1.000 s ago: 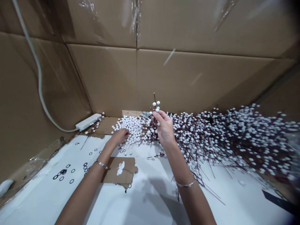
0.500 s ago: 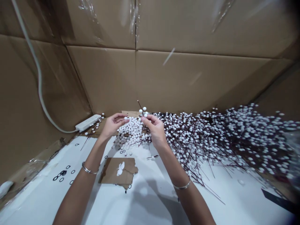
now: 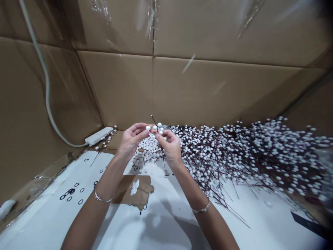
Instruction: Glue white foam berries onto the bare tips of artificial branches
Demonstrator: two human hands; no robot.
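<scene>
Item: your left hand (image 3: 131, 141), fingers nearly closed, thumb and forefinger apparently pinching one white berry (image 3: 147, 127). Item: your right hand (image 3: 170, 150), fingers curled, gripping a dark-stemmed berry sprig (image 3: 157, 128), which stands slightly tilted between your hands at centre frame. Keep both pinches light and close to the stem, so the thin sprig does not bend. Listed nearby: loose white berries (image 3: 147, 152) heaped just below your hands; dense berry branches (image 3: 221, 159) spreading right; a white power strip (image 3: 99, 136) at left; a cardboard scrap (image 3: 132, 185) on the white table (image 3: 166, 229).
</scene>
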